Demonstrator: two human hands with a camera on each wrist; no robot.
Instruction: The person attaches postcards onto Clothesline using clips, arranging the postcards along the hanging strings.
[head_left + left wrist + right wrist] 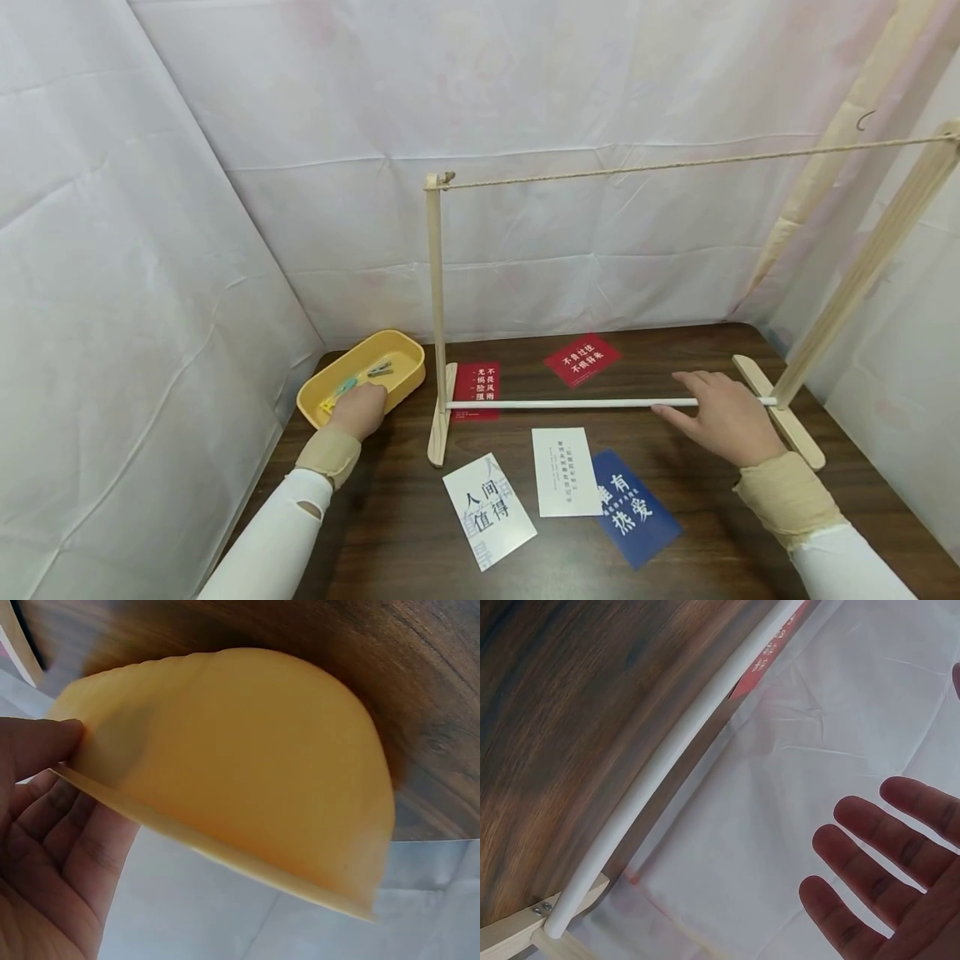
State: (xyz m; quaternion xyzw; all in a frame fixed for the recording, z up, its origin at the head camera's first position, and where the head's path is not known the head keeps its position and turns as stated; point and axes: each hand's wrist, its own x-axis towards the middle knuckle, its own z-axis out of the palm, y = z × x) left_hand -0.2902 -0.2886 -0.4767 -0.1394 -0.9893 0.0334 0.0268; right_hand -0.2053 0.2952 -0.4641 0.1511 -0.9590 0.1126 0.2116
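at lower left, the left hand grips a yellow basket by its rim; at lower right, the right hand, loosely spread, hangs near a white rod.

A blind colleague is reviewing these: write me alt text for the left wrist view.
A person's left hand holds a yellow tray by its rim, thumb on the outer wall; the inside is out of sight. Behind lies a dark wood tabletop, with pale cloth beyond its edge and a strip of light wood at upper left.
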